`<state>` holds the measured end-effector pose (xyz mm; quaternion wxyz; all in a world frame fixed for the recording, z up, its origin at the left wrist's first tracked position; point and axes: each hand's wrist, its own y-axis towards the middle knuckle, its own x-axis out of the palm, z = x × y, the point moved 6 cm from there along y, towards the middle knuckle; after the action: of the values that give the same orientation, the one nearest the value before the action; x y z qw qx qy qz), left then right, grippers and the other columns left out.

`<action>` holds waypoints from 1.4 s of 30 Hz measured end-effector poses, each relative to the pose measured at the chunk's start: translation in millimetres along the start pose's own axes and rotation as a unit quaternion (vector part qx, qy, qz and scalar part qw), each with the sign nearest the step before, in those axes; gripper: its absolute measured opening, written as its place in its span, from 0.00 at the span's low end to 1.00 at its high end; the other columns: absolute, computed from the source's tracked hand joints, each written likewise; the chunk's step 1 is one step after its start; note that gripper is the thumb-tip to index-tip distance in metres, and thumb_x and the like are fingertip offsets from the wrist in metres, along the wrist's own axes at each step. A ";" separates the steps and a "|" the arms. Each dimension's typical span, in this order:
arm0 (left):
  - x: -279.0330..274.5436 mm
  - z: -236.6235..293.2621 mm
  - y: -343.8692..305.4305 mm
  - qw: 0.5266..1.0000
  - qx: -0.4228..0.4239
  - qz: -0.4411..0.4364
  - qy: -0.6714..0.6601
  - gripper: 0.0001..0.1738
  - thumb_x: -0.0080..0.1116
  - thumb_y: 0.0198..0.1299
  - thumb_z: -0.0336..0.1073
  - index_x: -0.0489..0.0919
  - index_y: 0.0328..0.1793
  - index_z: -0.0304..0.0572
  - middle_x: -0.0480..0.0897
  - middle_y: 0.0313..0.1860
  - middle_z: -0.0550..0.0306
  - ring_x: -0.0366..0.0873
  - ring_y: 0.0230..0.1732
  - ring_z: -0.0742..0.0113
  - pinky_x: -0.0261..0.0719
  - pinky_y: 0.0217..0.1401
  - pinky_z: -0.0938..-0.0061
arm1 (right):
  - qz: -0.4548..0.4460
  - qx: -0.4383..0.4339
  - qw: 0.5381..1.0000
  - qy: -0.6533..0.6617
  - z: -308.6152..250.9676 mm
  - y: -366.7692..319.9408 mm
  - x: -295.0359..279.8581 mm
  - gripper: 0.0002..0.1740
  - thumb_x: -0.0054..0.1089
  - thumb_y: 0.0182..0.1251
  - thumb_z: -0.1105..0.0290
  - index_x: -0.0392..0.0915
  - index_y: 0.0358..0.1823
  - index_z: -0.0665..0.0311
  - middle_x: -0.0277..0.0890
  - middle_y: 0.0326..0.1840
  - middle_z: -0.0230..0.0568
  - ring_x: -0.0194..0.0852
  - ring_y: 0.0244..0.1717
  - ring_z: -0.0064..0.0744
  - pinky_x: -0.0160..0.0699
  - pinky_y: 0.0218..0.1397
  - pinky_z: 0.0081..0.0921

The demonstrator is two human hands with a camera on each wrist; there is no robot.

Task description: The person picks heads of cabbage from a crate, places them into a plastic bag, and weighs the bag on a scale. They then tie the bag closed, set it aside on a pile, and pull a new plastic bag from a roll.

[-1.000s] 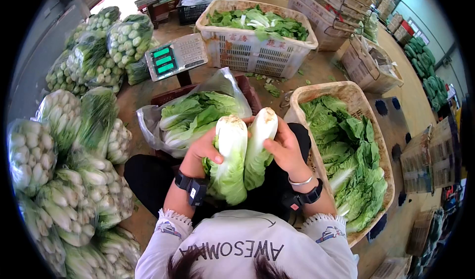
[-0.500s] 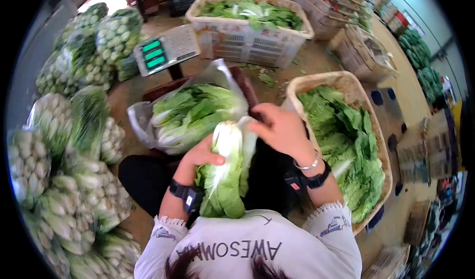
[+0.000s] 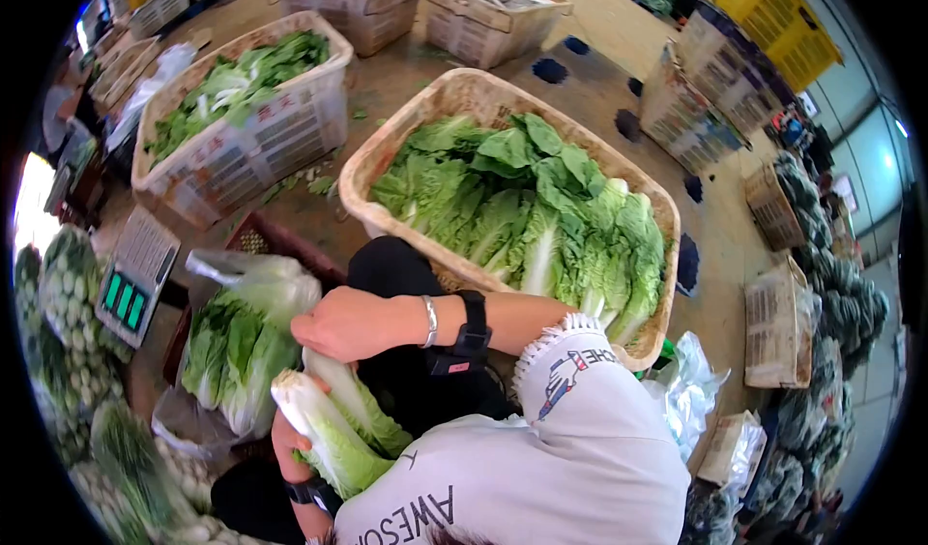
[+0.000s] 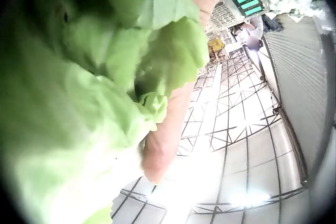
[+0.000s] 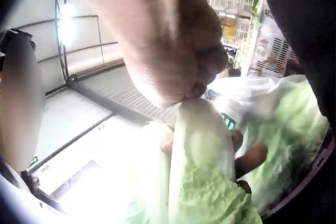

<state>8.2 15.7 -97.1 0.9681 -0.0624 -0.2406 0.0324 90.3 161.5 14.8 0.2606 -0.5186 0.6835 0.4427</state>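
Note:
Two napa cabbages lie side by side in my left hand, root ends up: a front one with a white stalk and a second one beside it. In the left wrist view, its pale leaves hide much of the hand. My right hand is over the second cabbage's root end. The right wrist view has its curled fingers right at the top of that cabbage. Just left of both hands is an open clear plastic bag with leafy cabbages inside.
A large crate of napa cabbages stands ahead of my lap. Another crate with leafy greens is at the upper left. A scale with a lit green display stands beyond the bag. Bagged vegetables are piled along the left.
My head view has turned to the right. The right hand left its grip on the second cabbage's side, came over its root end, and its fingers are now curled there. The left hand keeps holding both cabbages.

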 end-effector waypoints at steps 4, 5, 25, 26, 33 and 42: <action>58.7 28.5 25.2 0.991 0.020 -0.052 -0.123 0.44 0.75 0.29 0.52 0.68 0.51 0.38 0.67 0.56 0.28 0.67 0.56 0.38 0.70 0.55 0.52 | 0.078 0.030 0.988 0.129 17.3 -8.1 -5.4 0.08 0.52 0.58 0.69 0.68 0.26 0.64 0.69 0.20 0.46 0.71 0.23 0.49 0.69 0.25 0.38; 58.3 28.8 28.5 0.990 0.028 -0.055 -0.127 0.42 0.75 0.30 0.52 0.68 0.51 0.40 0.66 0.57 0.29 0.68 0.55 0.38 0.71 0.54 0.51 | 0.079 0.030 0.988 0.126 24.6 -8.4 -10.1 0.08 0.52 0.58 0.69 0.68 0.26 0.64 0.69 0.20 0.46 0.71 0.23 0.49 0.69 0.25 0.38; 67.7 29.4 102.9 0.964 0.045 0.117 -0.235 0.35 0.67 0.38 0.55 0.70 0.50 0.44 0.64 0.61 0.40 0.69 0.53 0.45 0.73 0.52 0.54 | -0.132 0.685 0.697 -0.167 402.1 -245.2 -214.0 0.47 0.53 0.44 0.30 0.74 0.51 0.69 0.68 0.58 0.51 0.65 0.58 0.48 0.67 0.58 0.38; 72.5 29.9 107.0 0.974 0.043 0.084 -0.208 0.37 0.66 0.41 0.58 0.68 0.53 0.44 0.60 0.62 0.39 0.68 0.55 0.47 0.74 0.52 0.58 | -0.147 0.680 0.697 -0.171 399.8 -246.6 -207.3 0.47 0.55 0.43 0.32 0.74 0.50 0.69 0.68 0.57 0.51 0.66 0.57 0.49 0.67 0.57 0.38; 68.1 40.0 95.5 0.960 0.064 0.139 -0.236 0.35 0.69 0.38 0.51 0.70 0.50 0.39 0.64 0.60 0.38 0.69 0.54 0.46 0.73 0.52 0.55 | -0.184 0.649 0.726 -0.132 357.2 -254.8 -252.6 0.44 0.61 0.45 0.53 0.59 0.65 0.58 0.58 0.66 0.46 0.59 0.63 0.44 0.61 0.61 0.34; 62.3 46.7 92.7 0.959 0.058 0.085 -0.266 0.38 0.70 0.38 0.52 0.69 0.53 0.38 0.64 0.61 0.38 0.69 0.56 0.44 0.72 0.53 0.53 | 0.171 0.546 0.820 -0.030 246.7 -257.9 -330.0 0.35 0.58 0.39 0.80 0.67 0.57 0.69 0.73 0.50 0.42 0.71 0.48 0.31 0.67 0.52 0.23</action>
<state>38.2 118.2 -40.1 0.8649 -0.0155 -0.4805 0.1443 414.9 517.2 81.0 0.4416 -0.1527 0.8827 0.0503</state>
